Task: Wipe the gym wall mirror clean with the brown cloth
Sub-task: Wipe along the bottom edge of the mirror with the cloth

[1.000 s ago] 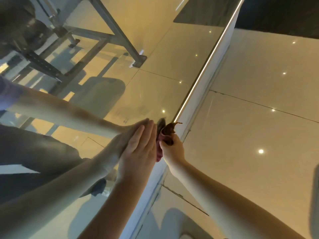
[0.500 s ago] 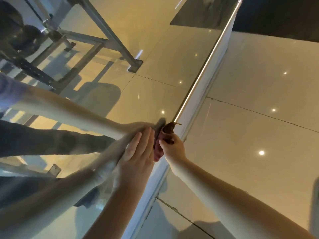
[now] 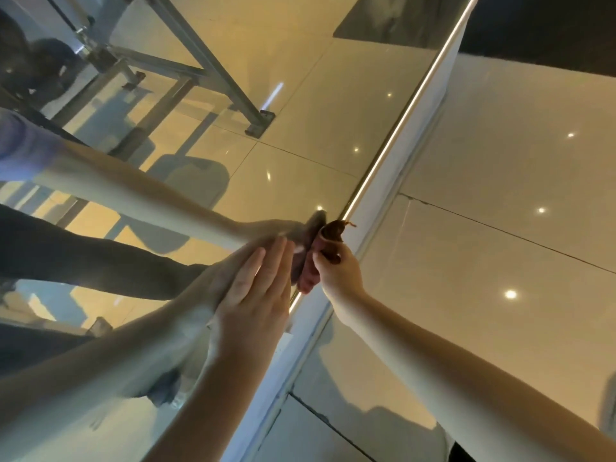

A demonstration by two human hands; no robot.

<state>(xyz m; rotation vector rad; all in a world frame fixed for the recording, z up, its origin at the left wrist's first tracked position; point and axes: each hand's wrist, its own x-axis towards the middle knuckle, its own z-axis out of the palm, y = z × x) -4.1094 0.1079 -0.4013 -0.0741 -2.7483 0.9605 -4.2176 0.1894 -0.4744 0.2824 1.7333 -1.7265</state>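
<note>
The wall mirror [image 3: 300,105] fills the left half of the view and meets the floor along a lit strip. My left hand [image 3: 256,295] lies flat against the glass with straight fingers, close to the mirror's lower edge. My right hand [image 3: 336,265] grips the crumpled brown cloth [image 3: 328,240] and holds it against the glass right by the lit edge, just beside my left fingertips. Both arms and hands are mirrored in the glass. Part of the cloth is hidden behind my right fingers.
A white ledge [image 3: 400,181] with the light strip runs diagonally along the mirror's base. Glossy beige floor tiles [image 3: 500,261] spread to the right. Reflected in the mirror are a metal gym frame [image 3: 213,78] and a dark mat [image 3: 393,25].
The view has shifted a little, and my hands stay close together at the mirror's lower edge. The right hand still grips the cloth against the glass; the left palm stays flat.
</note>
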